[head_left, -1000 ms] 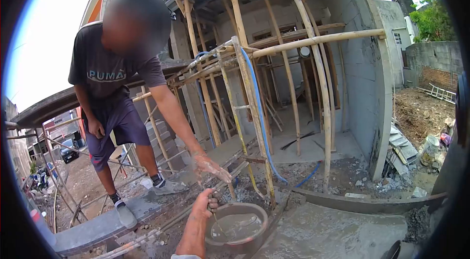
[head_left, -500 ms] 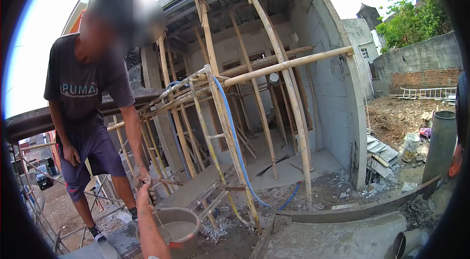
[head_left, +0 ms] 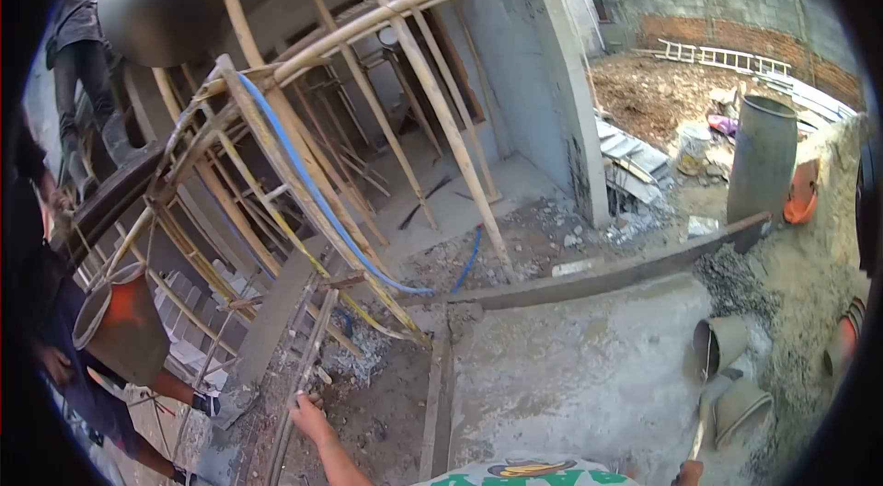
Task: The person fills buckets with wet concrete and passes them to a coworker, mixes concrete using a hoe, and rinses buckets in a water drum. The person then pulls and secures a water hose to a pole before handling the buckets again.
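Observation:
My left hand [head_left: 311, 419] is in front of a scaffold pole [head_left: 305, 366], its fingers curled and holding nothing visible; whether it touches the pole I cannot tell. At the lower right edge, my right hand [head_left: 688, 473] grips a wooden-handled tool [head_left: 701, 426]. The tool's grey blade end lies between two cement-smeared buckets tipped over on the slab, one bucket [head_left: 720, 344] behind and another bucket [head_left: 741, 412] in front. To the left, a grey bucket with an orange patch [head_left: 129, 325] hangs tilted beside a co-worker's legs [head_left: 83, 408]. What holds that bucket up is unclear.
Bamboo props and scaffolding [head_left: 345, 210] stand before the block-walled room. A low form board [head_left: 625, 273] borders the wet concrete slab [head_left: 570, 357]. Fresh mortar [head_left: 736, 288] is heaped at the right, near a tall grey drum [head_left: 762, 160]. Another person [head_left: 83, 72] stands higher up, left.
The view has swung down and right. My left hand is away from the co-worker's hand; the bucket that stood by it appears higher, at the left. My right hand and the tool have come into view.

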### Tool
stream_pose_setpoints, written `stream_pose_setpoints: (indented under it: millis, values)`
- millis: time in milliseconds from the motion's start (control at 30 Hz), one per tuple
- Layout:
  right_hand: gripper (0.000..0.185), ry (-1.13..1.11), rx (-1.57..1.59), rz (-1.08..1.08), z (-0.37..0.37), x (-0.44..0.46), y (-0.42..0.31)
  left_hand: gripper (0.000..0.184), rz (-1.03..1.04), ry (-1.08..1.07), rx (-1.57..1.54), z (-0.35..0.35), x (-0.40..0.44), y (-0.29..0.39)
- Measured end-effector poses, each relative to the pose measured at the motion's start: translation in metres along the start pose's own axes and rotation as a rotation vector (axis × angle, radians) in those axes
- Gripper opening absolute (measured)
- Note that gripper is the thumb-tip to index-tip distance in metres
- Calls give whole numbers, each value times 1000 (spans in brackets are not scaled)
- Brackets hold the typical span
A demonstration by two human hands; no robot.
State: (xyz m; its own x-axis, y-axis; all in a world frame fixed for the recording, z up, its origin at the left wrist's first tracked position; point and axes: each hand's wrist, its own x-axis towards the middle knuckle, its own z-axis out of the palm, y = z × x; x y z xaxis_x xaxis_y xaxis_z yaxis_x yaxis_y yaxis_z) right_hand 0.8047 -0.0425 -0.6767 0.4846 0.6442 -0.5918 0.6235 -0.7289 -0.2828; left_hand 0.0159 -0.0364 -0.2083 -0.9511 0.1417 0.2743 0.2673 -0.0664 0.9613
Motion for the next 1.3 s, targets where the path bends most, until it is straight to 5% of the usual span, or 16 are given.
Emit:
stream_pose_setpoints:
  millis: [100,133,167,200,267,367,500,567,667,800,833,900,1000,1100,1167,1300]
  values:
    - [21,-3,105,51,57,13,5,15,-383,-568,299,61,-98,-169]
    - [37,-119,102,138,-14,-47,-71,20,-418,-940,432,79,-155,-181]
    - [39,-33,69,35,-17,-46,-81,30,-268,-1364,634,99,-212,-174]
    - [35,64,154,4,-9,-37,-89,39,-387,-1650,708,119,-263,-169]
    - [40,-73,274,23,-56,-53,-132,40,-371,-2073,774,158,-349,-162]
    - [40,-81,329,52,-57,3,-131,40,-174,-2388,916,243,-450,-162]
    - [47,-2,341,149,-64,109,-105,42,-265,-2102,836,355,-549,-286]
    - [53,167,358,153,-81,180,-104,50,-504,-1851,694,408,-605,-316]
    - [67,379,285,-21,-88,287,-87,70,-468,-1999,503,444,-720,-345]
    - [95,204,341,-369,-76,379,-80,68,-382,-2184,401,427,-848,-394]
    - [95,243,208,-138,-68,385,-87,62,-482,-2158,382,425,-868,-402]
    - [92,327,595,-143,-54,400,-92,52,-770,-2059,383,434,-870,-401]
    - [55,521,143,-237,-33,439,-20,45,-524,-2076,381,443,-836,-413]
    - [48,332,449,-25,-41,402,-42,42,-578,-1942,337,443,-770,-383]
    - [51,29,679,-157,-32,379,-51,41,-551,-1787,313,421,-729,-359]
    - [61,-52,341,-268,14,298,-167,36,-620,-1398,407,354,-636,-357]
